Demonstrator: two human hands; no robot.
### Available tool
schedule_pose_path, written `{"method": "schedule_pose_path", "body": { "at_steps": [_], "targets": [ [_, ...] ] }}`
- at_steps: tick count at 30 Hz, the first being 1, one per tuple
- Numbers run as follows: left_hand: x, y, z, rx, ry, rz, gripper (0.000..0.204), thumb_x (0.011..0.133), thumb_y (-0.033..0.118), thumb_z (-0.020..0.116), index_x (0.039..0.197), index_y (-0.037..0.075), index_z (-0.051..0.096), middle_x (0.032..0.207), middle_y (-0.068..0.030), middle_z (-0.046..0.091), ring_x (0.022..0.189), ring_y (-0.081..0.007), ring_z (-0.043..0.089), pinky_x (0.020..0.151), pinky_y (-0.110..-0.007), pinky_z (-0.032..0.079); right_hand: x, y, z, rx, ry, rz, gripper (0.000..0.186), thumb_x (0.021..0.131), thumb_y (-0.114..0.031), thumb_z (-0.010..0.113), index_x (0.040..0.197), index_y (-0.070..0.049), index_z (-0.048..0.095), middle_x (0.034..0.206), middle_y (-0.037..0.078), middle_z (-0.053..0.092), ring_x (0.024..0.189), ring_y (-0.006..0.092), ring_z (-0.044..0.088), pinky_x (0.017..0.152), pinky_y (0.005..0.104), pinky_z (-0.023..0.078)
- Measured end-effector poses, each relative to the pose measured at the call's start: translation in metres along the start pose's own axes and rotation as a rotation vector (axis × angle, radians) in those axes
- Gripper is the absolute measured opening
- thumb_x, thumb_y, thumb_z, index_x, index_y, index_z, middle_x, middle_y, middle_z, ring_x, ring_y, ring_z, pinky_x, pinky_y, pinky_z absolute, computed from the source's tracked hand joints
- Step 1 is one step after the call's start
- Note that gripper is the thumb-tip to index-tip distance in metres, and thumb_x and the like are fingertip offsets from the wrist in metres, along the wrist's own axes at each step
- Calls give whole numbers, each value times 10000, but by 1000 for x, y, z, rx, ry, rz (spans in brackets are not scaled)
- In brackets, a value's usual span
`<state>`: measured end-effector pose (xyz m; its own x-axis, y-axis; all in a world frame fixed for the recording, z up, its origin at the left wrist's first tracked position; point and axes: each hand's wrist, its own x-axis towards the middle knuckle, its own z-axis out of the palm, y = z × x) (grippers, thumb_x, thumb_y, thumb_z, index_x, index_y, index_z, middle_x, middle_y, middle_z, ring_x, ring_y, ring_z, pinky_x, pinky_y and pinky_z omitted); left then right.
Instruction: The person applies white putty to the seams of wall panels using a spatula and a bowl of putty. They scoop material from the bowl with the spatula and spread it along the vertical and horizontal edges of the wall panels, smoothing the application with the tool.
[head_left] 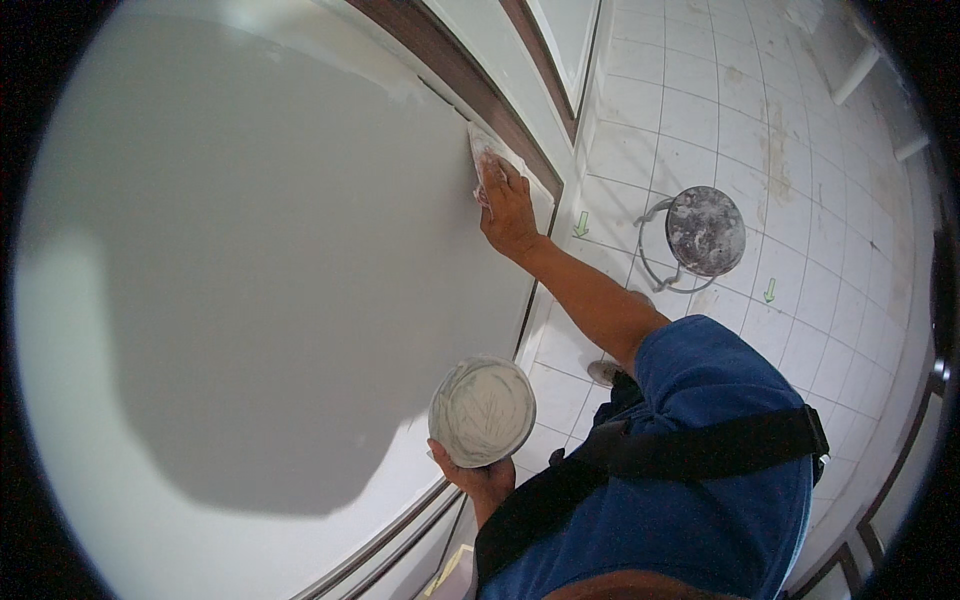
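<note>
In our left hand (pixel 482 482), fingers curled round its edge, we are holding a round, grey-streaked white dish (pixel 482 412); beyond, our right hand (pixel 510 214), fingers slightly bent, is pressing a stained white cloth (pixel 484 146) against a flat white panel (pixel 270 290).

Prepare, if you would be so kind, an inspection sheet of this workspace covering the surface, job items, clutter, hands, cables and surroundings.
Surface: large white panel, much of it in shadow.
Job items: pale cloth near the panel's edge by the brown trim; round dish, its inside pale and streaked.
Clutter: round stool on the floor, its dark top covered in pale blotches.
Hands: right hand lies over the cloth; left hand supports the dish by its lower edge.
Cables: nothing seen.
Surroundings: white tiled floor with brownish marks and two green arrows.
</note>
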<state>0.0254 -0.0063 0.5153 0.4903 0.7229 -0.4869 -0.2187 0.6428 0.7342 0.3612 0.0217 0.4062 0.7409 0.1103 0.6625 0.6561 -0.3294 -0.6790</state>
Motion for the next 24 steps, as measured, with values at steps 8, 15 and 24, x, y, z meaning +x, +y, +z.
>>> {"method": "schedule_pose_path", "body": {
  "at_steps": [8,15,24],
  "targets": [
    [4,4,1,26,10,42,731,915,626,406,1413,92,367,1405,-154,430,1291,-328,433,1051,-502,396,-34,27,24,-11,-98,114,665,811,20,553,1428,28,304,1415,223,405,1265,392,401,992,465,346],
    [8,5,-1,58,3,28,742,913,638,390,1427,104,353,1420,-142,419,1294,-322,433,1057,-495,391,-68,32,28,204,-146,326,658,802,66,502,1425,32,294,1324,244,459,1181,421,443,936,505,398],
    [6,8,2,46,-35,12,732,914,633,396,1431,117,350,1430,-134,409,1303,-319,423,1078,-490,369,-68,10,-23,475,-107,811,399,845,-43,540,1228,65,511,1076,251,603,971,384,590,858,438,465]
  ]
}}
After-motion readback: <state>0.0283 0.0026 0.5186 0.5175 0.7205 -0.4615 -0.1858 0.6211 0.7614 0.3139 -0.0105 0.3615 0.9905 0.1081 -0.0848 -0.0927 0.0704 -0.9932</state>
